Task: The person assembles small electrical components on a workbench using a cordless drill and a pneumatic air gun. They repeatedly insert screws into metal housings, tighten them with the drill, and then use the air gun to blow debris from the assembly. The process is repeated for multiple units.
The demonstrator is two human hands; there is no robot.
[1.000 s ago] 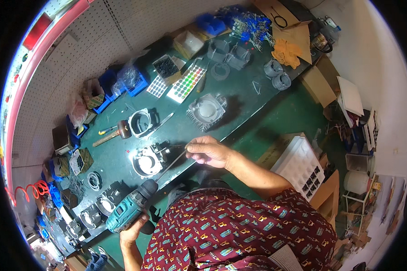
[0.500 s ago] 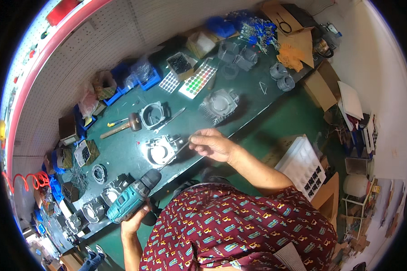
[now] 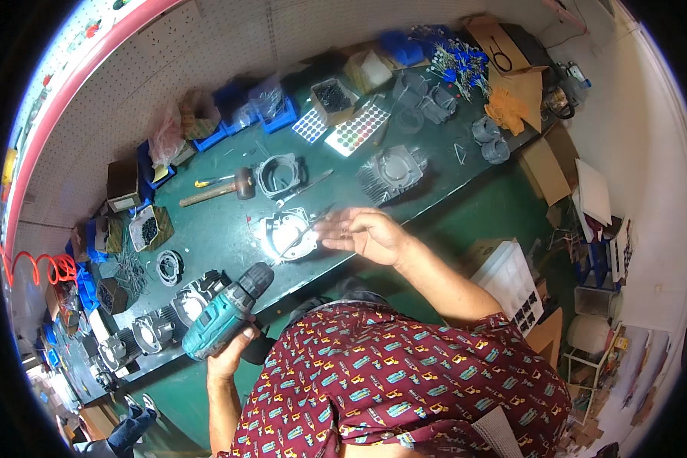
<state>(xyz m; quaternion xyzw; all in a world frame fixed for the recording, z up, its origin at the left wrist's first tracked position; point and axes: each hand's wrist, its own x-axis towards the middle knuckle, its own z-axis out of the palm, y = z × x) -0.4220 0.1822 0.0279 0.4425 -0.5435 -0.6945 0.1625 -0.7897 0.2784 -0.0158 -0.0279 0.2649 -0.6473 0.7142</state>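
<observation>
My left hand is wrapped round the grip of a teal cordless drill, its black chuck tilted toward the table. Beyond the chuck a thin dark rod slants over a brightly lit metal casting; whether its near end sits in the chuck is unclear. My right hand is beside the casting, fingers stretched out and fingertips at the rod. I cannot tell whether they touch it. Behind the casting are a round metal ring housing and a slim metal tool.
A mallet lies left of the ring housing, a finned cylinder to the right. More castings line the table's near left. Blue bins, a box of small black parts and sticker sheets are behind.
The right hand's fingers have straightened from their pinch on the rod. The view has shifted, so the table things appear farther right; the left hand still holds the drill.
</observation>
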